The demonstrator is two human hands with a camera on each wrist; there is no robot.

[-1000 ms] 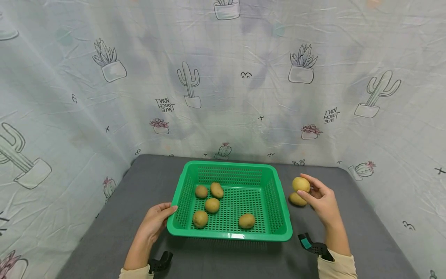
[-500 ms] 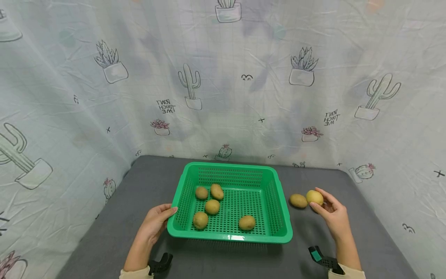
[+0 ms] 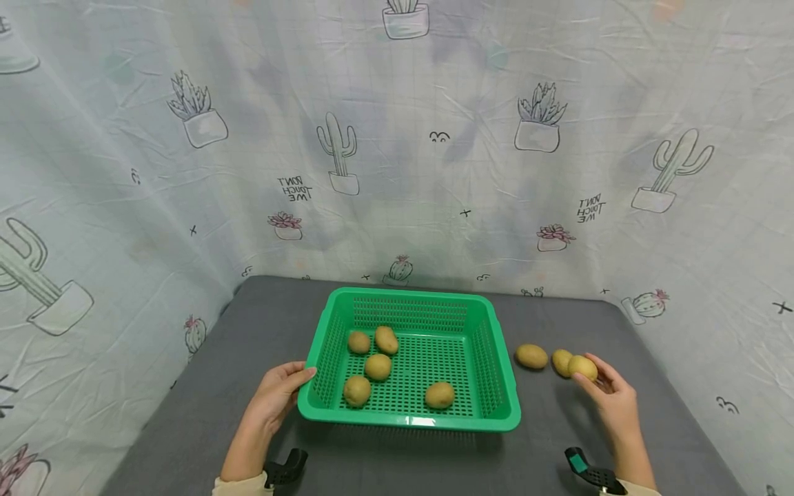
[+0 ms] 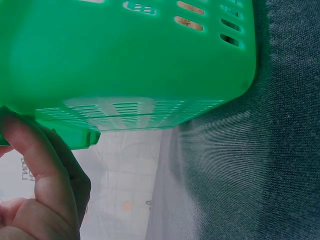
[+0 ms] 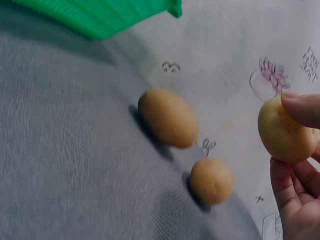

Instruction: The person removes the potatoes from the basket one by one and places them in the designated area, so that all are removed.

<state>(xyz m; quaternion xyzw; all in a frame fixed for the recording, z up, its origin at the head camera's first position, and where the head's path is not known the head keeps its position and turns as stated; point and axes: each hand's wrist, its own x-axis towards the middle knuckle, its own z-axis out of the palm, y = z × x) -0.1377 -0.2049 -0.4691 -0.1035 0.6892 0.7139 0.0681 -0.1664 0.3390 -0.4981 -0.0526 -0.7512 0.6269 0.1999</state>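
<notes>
My left hand [image 3: 280,394] grips the left rim of a green plastic basket [image 3: 409,419], thumb over the edge and fingers under it. Several potatoes lie on the basket's slotted floor, among them a lone potato [image 3: 440,395] toward the front right. Right of the basket, my right hand [image 3: 611,397] pinches a potato [image 5: 286,131] between thumb and fingertips. In the right wrist view this potato is held up off the cloth. Two more potatoes rest on the table: an oval potato [image 3: 531,356] near the basket and a rounder potato [image 3: 562,362] partly overlapped by the held one in the head view.
A dark grey cloth [image 3: 260,313] covers the table. Behind it and at both sides hangs a pale curtain [image 3: 397,172] printed with cacti. Each wrist carries a black strap mount [image 3: 287,467].
My right hand has moved right and toward me with the pinched potato, uncovering the rounder potato behind it. My left hand and the basket have stayed in place.
</notes>
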